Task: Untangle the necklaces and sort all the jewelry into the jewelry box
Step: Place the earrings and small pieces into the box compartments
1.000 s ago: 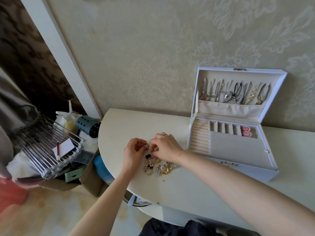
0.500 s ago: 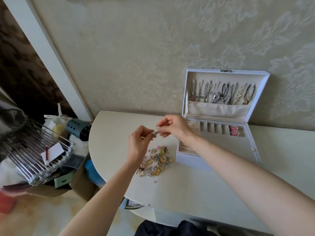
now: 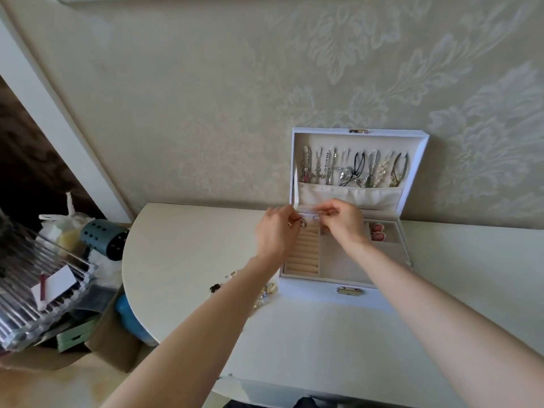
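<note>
Pinching a silver ring (image 3: pixel 316 218) between the thumb and fingertips of my right hand (image 3: pixel 343 226), I hold it just above the back end of the ring rolls (image 3: pixel 303 254), the ribbed cream strip down the left side of the open jewelry box (image 3: pixel 323 298). My left hand (image 3: pixel 275 234) is curled beside it, gripping a small silvery piece (image 3: pixel 302 223) of its own (probably another ring, though it is too small to be sure).

I judge the ring to be nearly weightless, rigid and slick, so it could easily squirt out of a loose pinch and roll off. The best hold is on the band, across its flat sides, with the gem or front facing up. The rolls look soft and springy, so I expect the band needs a firm push into a slot before I let go.

The necklaces (image 3: pixel 353 172) already hang in a row inside the lid, which stands against the wall. A pair of pink earrings (image 3: pixel 376 232) sits in the back right compartment. On the table (image 3: pixel 182 260), just beside the box's front left corner, a loose pile (image 3: pixel 266 293) waits, partly hidden by my left forearm. Those bits look light and snaggy, so I would lift them one at a time.
</note>
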`<state>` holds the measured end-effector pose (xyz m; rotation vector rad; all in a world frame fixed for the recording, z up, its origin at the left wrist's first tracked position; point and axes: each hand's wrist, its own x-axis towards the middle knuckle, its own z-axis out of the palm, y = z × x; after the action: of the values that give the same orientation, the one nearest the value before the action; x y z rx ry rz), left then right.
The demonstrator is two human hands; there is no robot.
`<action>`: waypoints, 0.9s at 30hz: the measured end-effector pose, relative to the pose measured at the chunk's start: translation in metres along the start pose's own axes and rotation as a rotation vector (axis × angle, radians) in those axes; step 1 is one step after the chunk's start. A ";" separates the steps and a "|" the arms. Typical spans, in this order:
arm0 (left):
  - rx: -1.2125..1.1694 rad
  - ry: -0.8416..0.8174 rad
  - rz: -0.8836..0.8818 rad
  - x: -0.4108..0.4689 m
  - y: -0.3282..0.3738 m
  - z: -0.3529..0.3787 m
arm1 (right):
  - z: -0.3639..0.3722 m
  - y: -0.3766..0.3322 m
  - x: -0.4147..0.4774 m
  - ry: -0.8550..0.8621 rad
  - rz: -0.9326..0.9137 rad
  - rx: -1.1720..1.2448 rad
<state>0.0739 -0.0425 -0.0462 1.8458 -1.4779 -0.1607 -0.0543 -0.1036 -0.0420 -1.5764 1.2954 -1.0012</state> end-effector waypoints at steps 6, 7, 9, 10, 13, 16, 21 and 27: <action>0.248 0.076 0.130 0.028 0.000 0.023 | -0.004 0.012 0.002 -0.054 0.015 -0.047; 0.271 0.060 0.123 0.031 0.000 0.025 | -0.005 0.014 0.002 -0.057 0.014 -0.033; 0.299 0.045 0.111 0.034 0.002 0.027 | -0.005 0.018 0.002 -0.055 0.006 -0.001; 0.311 0.034 0.102 0.034 0.003 0.027 | -0.005 0.019 0.002 -0.052 -0.004 0.002; 0.342 -0.001 0.101 0.034 0.006 0.028 | -0.005 0.021 0.001 -0.051 -0.021 -0.011; 0.346 -0.029 0.139 0.031 0.005 0.027 | -0.005 0.021 0.001 -0.052 -0.032 -0.033; 0.311 -0.070 0.184 0.024 -0.001 0.026 | -0.003 0.021 -0.001 -0.006 -0.055 -0.086; 0.295 -0.024 0.198 0.015 -0.003 0.022 | 0.000 0.021 -0.002 0.031 -0.079 -0.108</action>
<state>0.0700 -0.0663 -0.0587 1.9135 -1.7667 0.1392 -0.0611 -0.1041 -0.0615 -1.7115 1.3368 -1.0222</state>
